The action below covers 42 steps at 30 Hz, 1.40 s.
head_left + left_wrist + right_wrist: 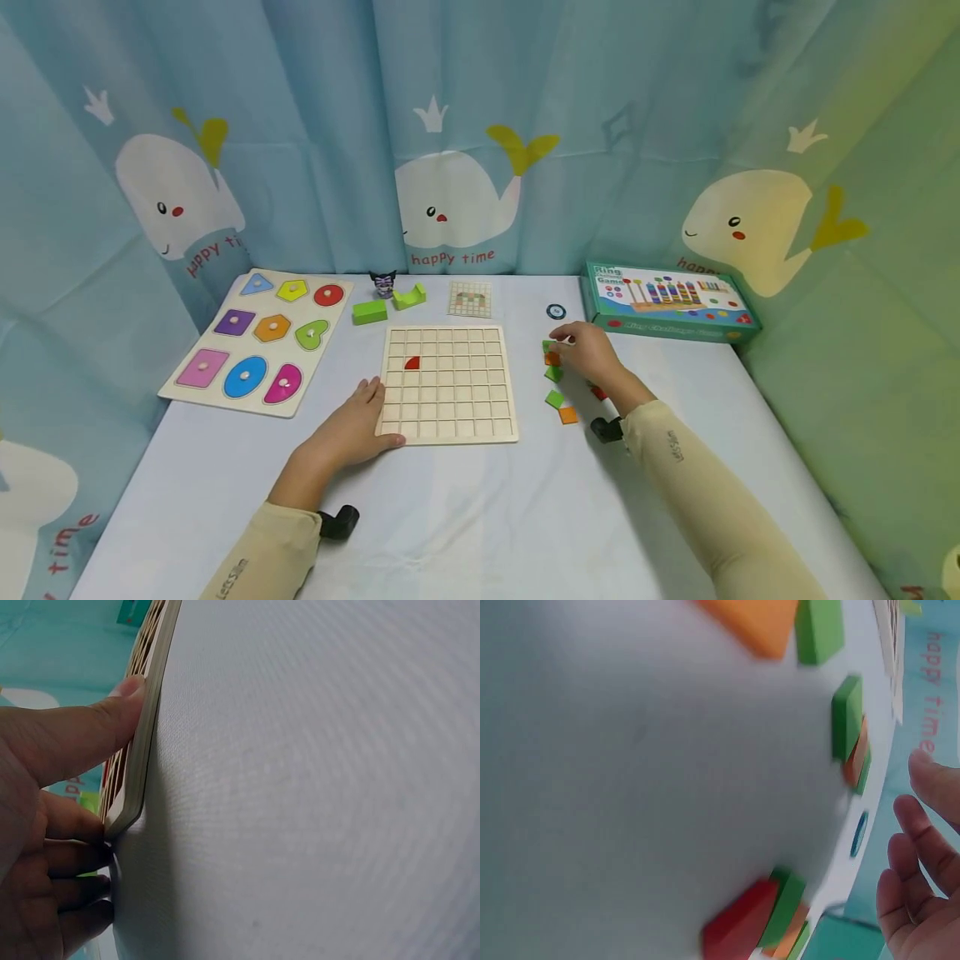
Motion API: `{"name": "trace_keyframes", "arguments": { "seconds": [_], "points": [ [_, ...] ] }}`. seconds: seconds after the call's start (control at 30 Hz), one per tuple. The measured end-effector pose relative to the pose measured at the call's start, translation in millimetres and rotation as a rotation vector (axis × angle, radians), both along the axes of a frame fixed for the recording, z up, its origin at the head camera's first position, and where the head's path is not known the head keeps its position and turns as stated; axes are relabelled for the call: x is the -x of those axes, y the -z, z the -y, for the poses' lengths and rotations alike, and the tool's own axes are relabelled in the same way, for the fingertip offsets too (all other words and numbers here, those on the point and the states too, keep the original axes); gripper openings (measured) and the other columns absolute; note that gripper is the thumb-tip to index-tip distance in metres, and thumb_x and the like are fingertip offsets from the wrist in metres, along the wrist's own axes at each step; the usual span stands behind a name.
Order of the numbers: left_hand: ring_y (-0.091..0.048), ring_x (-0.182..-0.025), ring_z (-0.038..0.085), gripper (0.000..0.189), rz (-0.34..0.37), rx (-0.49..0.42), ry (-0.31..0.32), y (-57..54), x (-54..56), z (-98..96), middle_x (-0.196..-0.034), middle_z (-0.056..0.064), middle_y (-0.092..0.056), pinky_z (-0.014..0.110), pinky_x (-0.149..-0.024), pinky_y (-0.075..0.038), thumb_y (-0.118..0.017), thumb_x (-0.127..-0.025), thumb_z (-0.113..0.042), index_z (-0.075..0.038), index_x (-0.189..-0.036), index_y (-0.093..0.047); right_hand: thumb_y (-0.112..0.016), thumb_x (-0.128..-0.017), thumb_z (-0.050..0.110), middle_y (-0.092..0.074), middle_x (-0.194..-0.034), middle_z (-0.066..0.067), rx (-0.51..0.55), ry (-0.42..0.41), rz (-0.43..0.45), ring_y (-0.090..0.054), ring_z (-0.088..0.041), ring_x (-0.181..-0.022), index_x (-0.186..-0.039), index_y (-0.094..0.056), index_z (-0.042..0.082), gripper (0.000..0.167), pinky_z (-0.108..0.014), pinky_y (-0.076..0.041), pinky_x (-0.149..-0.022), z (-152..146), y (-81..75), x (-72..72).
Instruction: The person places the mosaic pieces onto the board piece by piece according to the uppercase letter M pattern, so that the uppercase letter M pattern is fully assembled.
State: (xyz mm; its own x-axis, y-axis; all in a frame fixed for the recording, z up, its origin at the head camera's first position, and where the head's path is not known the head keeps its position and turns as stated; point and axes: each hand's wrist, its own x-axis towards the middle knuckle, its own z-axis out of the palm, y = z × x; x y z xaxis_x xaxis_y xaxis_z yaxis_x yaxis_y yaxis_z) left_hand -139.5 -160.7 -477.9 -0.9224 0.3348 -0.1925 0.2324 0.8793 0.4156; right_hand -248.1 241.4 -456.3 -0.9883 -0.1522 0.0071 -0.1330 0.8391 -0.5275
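A wooden grid board (450, 385) with one red quarter-round piece (412, 363) in a cell lies before me. My left hand (363, 425) rests at its near left corner. The thumb presses the front rim and the extended fingers lie along the left side, as the left wrist view (71, 742) also shows. My right hand (591, 354) hovers over the loose tiles right of the board. Its fingers are bent loosely with a gap to the thumb, and nothing shows between them in the right wrist view. Below it are a green tile (553, 374) and an orange tile (552, 359).
More tiles lie nearer me, among them an orange square (568, 415) and a red piece (739, 922). Behind the board is a pattern card (470, 299). A shape puzzle (258, 346) stands left, green blocks (370, 312) and a figurine (383, 284) behind, a game box (667, 302) back right.
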Motion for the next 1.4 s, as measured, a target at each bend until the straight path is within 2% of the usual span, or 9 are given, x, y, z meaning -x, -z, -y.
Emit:
{"name": "trace_keyframes", "arguments": {
  "seconds": [0.23, 0.4, 0.53, 0.87, 1.23, 1.4],
  "points": [
    [-0.019, -0.149, 0.044, 0.098, -0.003, -0.002, 0.005, -1.6, -0.4, 0.7, -0.16, 0.028, -0.024, 0.052, -0.118, -0.026, -0.078, -0.087, -0.042, 0.015, -0.151, -0.029, -0.068, -0.097, 0.017, -0.066, -0.121, -0.017, 0.012, 0.066, 0.051, -0.056, -0.034, -0.108, -0.12, -0.071, 0.001, 0.028, -0.046, -0.051, -0.088, -20.2, 2.3, -3.1],
    [-0.019, -0.149, 0.045, 0.098, -0.01, -0.011, 0.013, -0.4, -0.4, 1.4, -0.16, 0.029, -0.024, 0.052, -0.118, -0.026, -0.078, -0.087, -0.042, 0.016, -0.15, -0.029, -0.067, -0.098, 0.019, -0.064, -0.119, -0.017, 0.022, 0.117, 0.09, -0.057, -0.031, -0.096, -0.121, -0.07, 0.003, 0.029, -0.039, -0.053, -0.077, -32.0, 4.0, -4.0],
    [-0.019, -0.149, 0.044, 0.099, -0.011, -0.001, 0.019, 3.4, 1.0, 2.5, -0.16, 0.028, -0.024, 0.052, -0.118, -0.027, -0.077, -0.087, -0.044, 0.015, -0.15, -0.028, -0.067, -0.098, 0.02, -0.063, -0.119, -0.018, 0.007, 0.125, 0.096, -0.056, -0.031, -0.093, -0.121, -0.071, 0.003, 0.029, -0.037, -0.052, -0.074, -40.8, 6.1, -3.8],
    [-0.018, -0.15, 0.043, 0.099, 0.009, -0.01, 0.0, 5.4, 2.6, 2.3, -0.162, 0.027, -0.022, 0.051, -0.118, -0.026, -0.078, -0.087, -0.043, 0.014, -0.152, -0.027, -0.067, -0.099, 0.02, -0.062, -0.121, -0.02, -0.006, 0.168, 0.137, -0.055, -0.033, -0.101, -0.124, -0.069, 0.003, 0.031, -0.042, -0.054, -0.084, -57.5, 13.5, -4.1],
    [-0.018, -0.15, 0.043, 0.099, 0.003, -0.008, 0.006, 5.9, 2.4, 2.6, -0.161, 0.027, -0.022, 0.051, -0.118, -0.026, -0.077, -0.087, -0.043, 0.014, -0.152, -0.027, -0.067, -0.098, 0.017, -0.055, -0.121, -0.022, -0.004, 0.234, 0.107, -0.051, -0.036, -0.102, -0.123, -0.068, 0.0, 0.03, -0.049, -0.05, -0.09, -69.2, 19.4, -4.9],
    [-0.018, -0.15, 0.044, 0.099, 0.0, -0.012, 0.008, 6.2, 2.3, 3.1, -0.161, 0.028, -0.022, 0.051, -0.118, -0.026, -0.077, -0.087, -0.043, 0.014, -0.151, -0.027, -0.067, -0.098, 0.016, -0.061, -0.118, -0.023, -0.004, 0.256, 0.111, -0.053, -0.036, -0.099, -0.122, -0.068, -0.002, 0.03, -0.049, -0.05, -0.09, -74.0, 22.6, -3.3]
  ]
}}
